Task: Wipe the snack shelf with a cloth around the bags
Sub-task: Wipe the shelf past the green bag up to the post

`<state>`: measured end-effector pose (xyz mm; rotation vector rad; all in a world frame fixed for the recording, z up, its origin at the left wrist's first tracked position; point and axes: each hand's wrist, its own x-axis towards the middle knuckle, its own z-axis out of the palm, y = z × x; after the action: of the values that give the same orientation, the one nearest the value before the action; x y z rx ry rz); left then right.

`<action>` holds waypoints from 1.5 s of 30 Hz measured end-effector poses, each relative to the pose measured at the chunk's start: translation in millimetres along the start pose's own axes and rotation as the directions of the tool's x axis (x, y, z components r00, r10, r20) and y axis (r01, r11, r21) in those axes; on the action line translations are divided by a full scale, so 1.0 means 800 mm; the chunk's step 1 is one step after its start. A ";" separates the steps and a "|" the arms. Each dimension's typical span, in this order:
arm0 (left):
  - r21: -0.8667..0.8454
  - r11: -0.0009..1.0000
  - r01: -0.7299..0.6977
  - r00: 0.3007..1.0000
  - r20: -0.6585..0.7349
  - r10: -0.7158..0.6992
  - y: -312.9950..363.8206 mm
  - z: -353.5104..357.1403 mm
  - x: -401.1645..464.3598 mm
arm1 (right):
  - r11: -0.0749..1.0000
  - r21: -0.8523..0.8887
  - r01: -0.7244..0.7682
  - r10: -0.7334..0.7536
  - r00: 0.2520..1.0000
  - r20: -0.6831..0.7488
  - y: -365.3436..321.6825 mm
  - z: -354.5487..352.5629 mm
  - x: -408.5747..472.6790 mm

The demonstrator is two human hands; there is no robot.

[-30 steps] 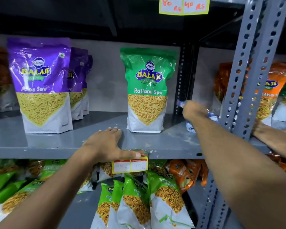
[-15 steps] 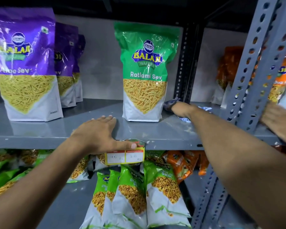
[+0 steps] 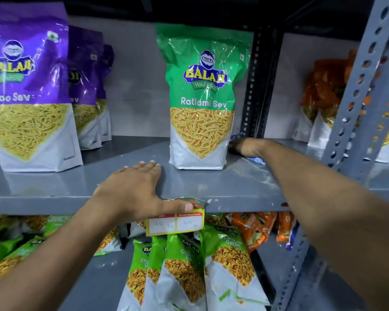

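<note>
Your cloth (image 3: 255, 158) shows only as scraps of blue and white, one peeking behind your right hand (image 3: 245, 145) and one under your wrist, on the grey snack shelf (image 3: 234, 182) toward its back right, just beside the base of the green Ratlami Sev bag (image 3: 201, 102). Your right hand lies on the cloth, pressed down against the shelf right next to the bag's lower right corner; its fingers are hidden behind the bag and the wrist, so you cannot tell how the grip is set, only that the cloth sits beneath it.

Your left hand (image 3: 135, 191) lies flat at the shelf's front edge, fingers together and stretched toward the green bag without reaching it, thumb hooked over the front lip onto a yellow price tag (image 3: 175, 223) that hangs there. That grip is spread and pinches nothing.

The green bag stands upright in the middle of the shelf. Toward the left end a row of purple Aloo Sev bags (image 3: 29, 86) stands upright, one behind another, well apart from the green one. At the right end, past the perforated grey upright (image 3: 355, 104), stand orange bags (image 3: 321, 93).

Below the front edge, on the lower shelf, light green bags (image 3: 189, 272) lean in a row, with small orange packets (image 3: 252, 230) behind them.
</note>
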<state>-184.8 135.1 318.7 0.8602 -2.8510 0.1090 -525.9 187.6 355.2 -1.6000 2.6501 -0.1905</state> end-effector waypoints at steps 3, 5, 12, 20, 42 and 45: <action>0.000 1.000 0.001 1.000 0.015 -0.001 0.003 -0.003 -0.002 | 0.998 0.000 0.058 -0.058 0.998 -0.002 -0.020 -0.003 -0.030; 0.004 1.000 0.001 1.000 0.018 -0.001 0.003 -0.004 -0.003 | 0.996 0.037 0.081 -0.080 0.996 -0.024 -0.025 -0.005 -0.049; -0.002 1.000 -0.021 1.000 -0.002 0.021 0.000 -0.002 -0.001 | 0.992 0.127 -0.015 0.017 1.000 -0.008 -0.042 -0.011 -0.120; -0.015 0.999 -0.035 0.999 0.001 0.035 -0.002 -0.001 0.002 | 0.948 0.302 -0.095 0.133 0.985 -0.108 -0.041 -0.002 -0.140; -0.009 1.000 -0.026 0.999 -0.018 0.026 -0.003 0.001 0.003 | 0.948 0.293 -0.121 0.151 0.985 -0.082 -0.061 0.004 -0.185; -0.008 1.000 -0.023 1.000 -0.007 0.023 -0.002 0.000 0.002 | 0.966 0.214 -0.146 0.154 0.988 -0.019 -0.065 0.005 -0.193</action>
<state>-185.6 132.7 318.8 0.8240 -2.8536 0.1023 -407.5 299.7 353.2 -1.3386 2.6557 -0.4819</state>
